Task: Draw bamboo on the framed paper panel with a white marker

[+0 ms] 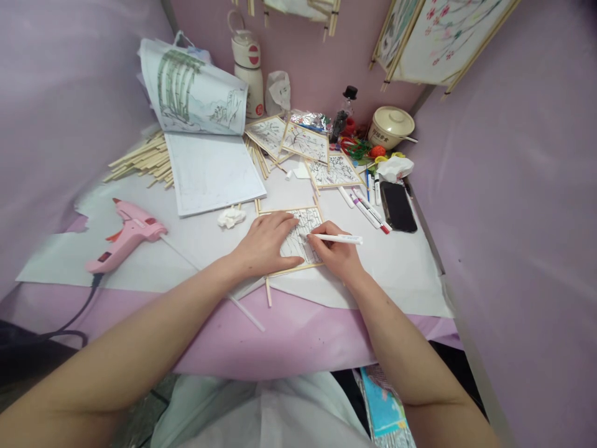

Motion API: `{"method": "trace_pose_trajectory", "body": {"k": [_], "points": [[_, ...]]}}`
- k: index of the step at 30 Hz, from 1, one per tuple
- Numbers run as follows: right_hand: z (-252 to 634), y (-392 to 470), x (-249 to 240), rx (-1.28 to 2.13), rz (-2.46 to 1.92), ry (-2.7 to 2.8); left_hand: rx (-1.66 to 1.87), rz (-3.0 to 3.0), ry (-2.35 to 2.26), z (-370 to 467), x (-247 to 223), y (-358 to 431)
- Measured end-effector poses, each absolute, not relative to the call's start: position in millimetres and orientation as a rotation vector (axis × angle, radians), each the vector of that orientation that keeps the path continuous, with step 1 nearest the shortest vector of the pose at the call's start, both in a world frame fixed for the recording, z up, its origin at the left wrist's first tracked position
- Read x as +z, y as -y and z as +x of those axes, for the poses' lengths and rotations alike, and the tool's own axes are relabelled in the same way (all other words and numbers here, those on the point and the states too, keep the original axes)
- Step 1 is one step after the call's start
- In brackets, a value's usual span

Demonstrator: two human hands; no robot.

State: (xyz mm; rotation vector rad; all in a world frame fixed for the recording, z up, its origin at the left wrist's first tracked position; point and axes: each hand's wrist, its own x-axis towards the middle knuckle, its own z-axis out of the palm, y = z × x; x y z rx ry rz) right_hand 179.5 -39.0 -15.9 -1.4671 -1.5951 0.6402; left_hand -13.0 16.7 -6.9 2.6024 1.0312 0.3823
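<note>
A small drawing in a thin wooden-stick frame point(305, 236) lies on the white paper in front of me, covered in dark thin lines like stalks. My left hand point(265, 242) rests flat over its left part, fingers spread, hiding that side. In my right hand point(338, 252) a white marker pen point(342, 239) is pinched, its tip at the drawing's surface. A short wooden stick point(268, 292) sticks out below the frame's lower edge. Just left of the drawing lies a crumpled tissue point(231, 217).
A pink glue gun point(128, 233) with a cord lies at the left. Behind are an open sketchbook point(209, 174), wooden sticks point(147, 162) and framed drawings point(333, 171). Several markers point(366, 211), a phone point(398, 206), a lidded pot point(390, 129) and a flask point(248, 74) stand or lie around.
</note>
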Motion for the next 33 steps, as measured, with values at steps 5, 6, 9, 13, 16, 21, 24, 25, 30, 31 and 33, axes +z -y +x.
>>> {"method": "trace_pose_trajectory", "body": {"k": [5, 6, 9, 13, 16, 21, 24, 25, 30, 31, 33], "points": [[179.3, 39.1, -16.3, 0.634, -1.463, 1.575, 0.391, 2.592, -1.03, -13.0, -7.9, -16.6], [179.4, 39.2, -16.7, 0.642, -1.457, 1.566, 0.393, 2.594, -1.03, -13.1, -8.2, -16.6], [179.8, 39.4, -17.9, 0.666, -1.451, 1.532, 0.398, 2.607, -1.028, -13.5, -8.9, -16.7], [179.8, 38.9, -19.1, 0.673, -1.444, 1.525, 0.396, 2.622, -1.026, -13.4, -8.8, -16.7], [179.3, 38.1, -18.7, 0.658, -1.45, 1.557, 0.387, 2.622, -1.029, -13.1, -8.5, -16.8], [178.8, 38.0, -16.3, 0.636, -1.46, 1.576, 0.38, 2.619, -1.036, -13.4, -8.4, -16.9], [179.2, 38.5, -15.5, 0.642, -1.456, 1.566, 0.385, 2.618, -1.034, -13.6, -8.5, -17.0], [179.4, 38.6, -15.6, 0.645, -1.449, 1.563, 0.386, 2.62, -1.033, -13.6, -8.4, -17.1], [179.8, 38.1, -17.9, 0.666, -1.424, 1.537, 0.38, 2.625, -1.033, -13.2, -7.5, -17.2], [179.7, 37.8, -18.4, 0.665, -1.427, 1.533, 0.381, 2.626, -1.033, -13.2, -7.4, -17.1], [179.2, 37.5, -18.8, 0.653, -1.435, 1.538, 0.386, 2.627, -1.029, -13.2, -7.4, -16.9]]}}
